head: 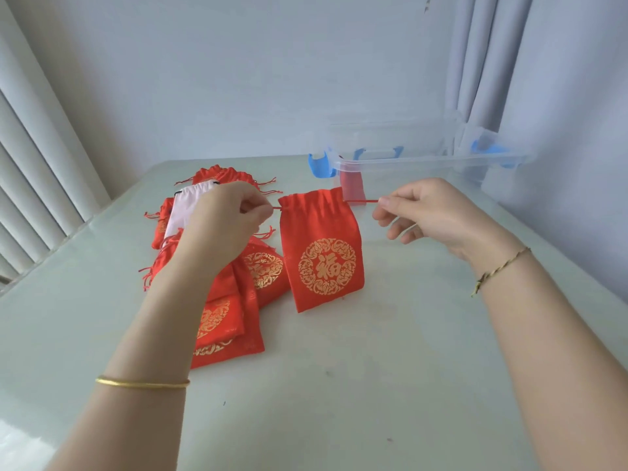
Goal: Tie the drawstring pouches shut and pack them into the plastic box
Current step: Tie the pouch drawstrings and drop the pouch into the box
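Seen from my remote seat, one red pouch hangs upright over the table, just in front of the box; the left hand pinches the cord end at the pouch's left edge, and the right hand pinches the cord drawn out to the right; the mouth is gathered but not closed tight; I judge this to be the drawing-shut, best done by pulling both ends level and outward with even force so the pleats close evenly, then knotting close to the neck; the pile lies just left, partly under my left forearm; the left cord is mostly hidden by fingers; the box's far wall is hard to trace; a reddish shape shows through its near wall, and I cannot tell whether it is a packed pouch
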Tool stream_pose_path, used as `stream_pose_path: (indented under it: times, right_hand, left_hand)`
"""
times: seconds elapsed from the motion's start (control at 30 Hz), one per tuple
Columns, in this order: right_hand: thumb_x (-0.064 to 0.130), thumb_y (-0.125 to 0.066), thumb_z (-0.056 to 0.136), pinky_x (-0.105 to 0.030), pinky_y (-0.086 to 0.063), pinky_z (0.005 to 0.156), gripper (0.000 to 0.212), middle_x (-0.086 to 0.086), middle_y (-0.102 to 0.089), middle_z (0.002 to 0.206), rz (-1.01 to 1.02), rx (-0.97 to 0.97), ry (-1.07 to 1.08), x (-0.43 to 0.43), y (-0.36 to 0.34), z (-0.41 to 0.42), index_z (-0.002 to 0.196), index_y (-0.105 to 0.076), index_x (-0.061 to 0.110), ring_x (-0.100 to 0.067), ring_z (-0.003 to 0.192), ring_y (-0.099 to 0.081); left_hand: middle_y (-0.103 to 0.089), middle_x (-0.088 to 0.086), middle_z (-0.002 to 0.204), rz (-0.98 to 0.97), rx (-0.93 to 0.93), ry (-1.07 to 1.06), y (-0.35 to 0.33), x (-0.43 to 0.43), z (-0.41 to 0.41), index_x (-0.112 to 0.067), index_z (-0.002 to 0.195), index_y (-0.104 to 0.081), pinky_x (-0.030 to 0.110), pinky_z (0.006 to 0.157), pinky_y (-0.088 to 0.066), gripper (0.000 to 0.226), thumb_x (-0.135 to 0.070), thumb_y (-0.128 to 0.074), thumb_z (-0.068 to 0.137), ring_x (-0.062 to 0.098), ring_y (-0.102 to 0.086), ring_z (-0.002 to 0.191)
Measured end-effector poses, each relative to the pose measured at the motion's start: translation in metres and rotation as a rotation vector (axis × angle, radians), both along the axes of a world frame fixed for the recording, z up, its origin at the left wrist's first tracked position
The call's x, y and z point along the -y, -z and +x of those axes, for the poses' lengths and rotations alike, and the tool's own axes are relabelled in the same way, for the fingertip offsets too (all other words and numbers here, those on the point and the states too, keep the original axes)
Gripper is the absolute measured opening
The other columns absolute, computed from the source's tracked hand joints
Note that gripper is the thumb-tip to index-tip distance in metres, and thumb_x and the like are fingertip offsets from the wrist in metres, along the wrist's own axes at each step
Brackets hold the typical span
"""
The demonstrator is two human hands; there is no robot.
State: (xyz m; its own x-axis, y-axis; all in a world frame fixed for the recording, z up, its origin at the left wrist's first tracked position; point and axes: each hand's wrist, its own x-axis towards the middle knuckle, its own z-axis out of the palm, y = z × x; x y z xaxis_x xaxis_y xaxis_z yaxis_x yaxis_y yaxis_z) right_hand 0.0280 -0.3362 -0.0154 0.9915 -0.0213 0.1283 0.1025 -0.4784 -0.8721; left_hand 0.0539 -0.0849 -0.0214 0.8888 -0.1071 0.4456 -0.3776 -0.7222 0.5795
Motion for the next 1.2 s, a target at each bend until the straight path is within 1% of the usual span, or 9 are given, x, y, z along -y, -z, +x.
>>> stream_pose_path:
  times: [0.13,0.23,0.33,0.47,0.6,0.73,0.87,1.03,1.2]
  right_hand:
    - [0.022,-0.055,0.092,-0.015,-0.046,0.047,0.024,-0.003,-0.062,0.068,0.060,-0.036,0.008,0.002,0.000,-0.001,0.075,-0.066,0.009,-0.004,0.046,-0.057]
    - [0.025,-0.057,0.091,-0.015,-0.044,0.046,0.026,-0.004,-0.061,0.066,0.050,-0.026,0.059,0.001,-0.001,-0.001,0.071,-0.064,0.009,-0.005,0.045,-0.056]
    - [0.028,-0.058,0.090,-0.017,-0.044,0.047,0.026,-0.002,-0.060,0.064,0.095,-0.028,0.100,0.000,-0.001,-0.002,0.071,-0.064,0.010,-0.007,0.047,-0.055]
    - [0.030,-0.057,0.089,-0.015,-0.041,0.045,0.028,0.003,-0.057,0.058,0.388,-0.169,0.079,-0.002,-0.003,-0.001,0.066,-0.063,0.016,-0.007,0.046,-0.050]
    - [0.027,-0.054,0.087,-0.012,-0.030,0.044,0.033,0.007,-0.044,0.047,0.942,-0.368,0.042,-0.006,0.000,0.004,0.054,-0.056,0.021,-0.007,0.040,-0.038]
    - [0.018,-0.045,0.085,-0.013,-0.023,0.043,0.029,0.008,-0.037,0.039,1.206,-0.336,0.263,-0.005,0.005,0.011,0.056,-0.046,0.022,-0.008,0.033,-0.030]
    - [0.020,-0.047,0.086,-0.014,-0.025,0.041,0.028,0.009,-0.041,0.040,1.093,-0.246,0.315,-0.006,0.005,0.011,0.058,-0.048,0.022,-0.006,0.034,-0.033]
    - [0.027,-0.055,0.087,-0.015,-0.034,0.045,0.029,0.008,-0.049,0.048,0.811,-0.015,0.257,-0.016,-0.014,0.001,0.058,-0.057,0.021,-0.008,0.045,-0.039]
    - [0.023,-0.055,0.090,-0.018,-0.040,0.055,0.035,0.006,-0.058,0.059,0.535,0.234,0.083,-0.046,-0.028,-0.014,0.056,-0.061,0.019,-0.007,0.056,-0.049]
  left_hand:
    - [-0.060,-0.010,0.066,0.021,0.008,-0.047,0.003,-0.018,0.006,-0.028,0.074,-0.064,0.027,0.069,-0.045,0.014,-0.018,-0.062,0.083,0.007,-0.057,0.064]
    - [-0.060,-0.008,0.066,-0.054,-0.031,-0.021,0.003,-0.023,0.006,-0.018,0.079,-0.065,0.022,0.059,-0.041,0.011,-0.008,-0.061,0.084,-0.001,-0.055,0.051]
    - [-0.061,-0.005,0.070,-0.099,-0.025,-0.031,0.002,-0.021,0.004,-0.014,0.081,-0.066,0.024,0.057,-0.040,0.008,-0.009,-0.060,0.085,0.008,-0.055,0.057]
    - [-0.059,0.001,0.065,-0.253,-0.109,-0.076,0.002,-0.018,0.005,-0.012,0.071,-0.064,0.024,0.052,-0.039,0.023,-0.018,-0.053,0.090,0.013,-0.049,0.054]
    - [-0.039,-0.006,0.049,-0.877,-0.508,0.003,-0.003,-0.012,0.004,-0.018,0.059,-0.044,0.014,0.035,-0.027,0.033,-0.019,-0.042,0.092,0.005,-0.031,0.036]
    - [-0.029,-0.009,0.044,-1.448,-0.758,0.163,-0.007,-0.017,0.004,-0.020,0.052,-0.036,0.014,0.027,-0.020,0.024,-0.005,-0.033,0.070,0.005,-0.022,0.031]
    - [-0.038,-0.006,0.053,-1.452,-0.589,0.197,-0.011,-0.008,0.002,-0.020,0.055,-0.037,0.015,0.035,-0.029,0.031,-0.011,-0.035,0.085,0.007,-0.035,0.039]
    - [-0.069,-0.003,0.084,-1.301,-0.476,0.485,-0.024,0.007,-0.012,-0.020,0.063,-0.045,0.026,0.081,-0.046,0.037,-0.026,-0.036,0.098,0.012,-0.067,0.089]
    - [-0.061,-0.001,0.069,-1.130,-0.582,0.621,-0.027,0.031,-0.026,-0.012,0.082,-0.061,0.025,0.072,-0.057,0.029,-0.027,-0.040,0.097,0.009,-0.061,0.059]
